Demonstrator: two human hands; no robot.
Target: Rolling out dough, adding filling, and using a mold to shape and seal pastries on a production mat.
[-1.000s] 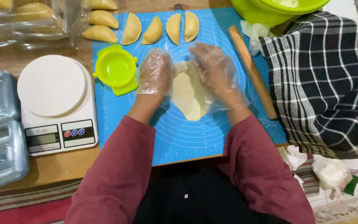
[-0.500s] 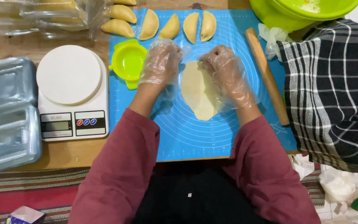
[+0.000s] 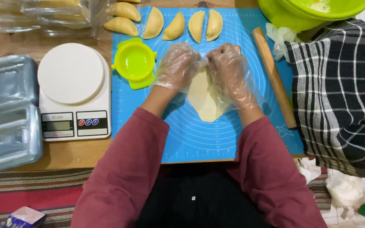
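— Head view, middle of the frame?
— Blue silicone mat (image 3: 199,139) flat on the wooden bench (image 3: 64,154). On the mat, a pale oval sheet of dough (image 3: 205,99), lying flat, its far end hidden under the hands.

— Left hand (image 3: 177,66)?
— In a clear plastic glove, fingers curled, pinching the dough's far edge. Right hand (image 3: 230,69) the same, gloved, curled, gripping the far edge just beside the left. Knuckles of the two nearly touching.

— Near the left hand?
— Lime-green round dumpling press (image 3: 134,62), open, on the mat's left edge, just beside the left glove, apart from the dough.

— Behind the hands?
— Row of folded half-moon pastries (image 3: 176,26) along the mat's far edge, a couple more off the mat to the left.

— Right side?
— Wooden rolling pin (image 3: 274,76) lying lengthwise on the mat's right strip, near the right hand, not touching. Beyond, a black-and-white checked cloth (image 3: 339,93) and a lime-green bowl (image 3: 313,12) at the top corner.

— Left side?
— White kitchen scale (image 3: 73,90) on the bench, beside the mat. Farther left, clear plastic trays (image 3: 5,114), stacked.
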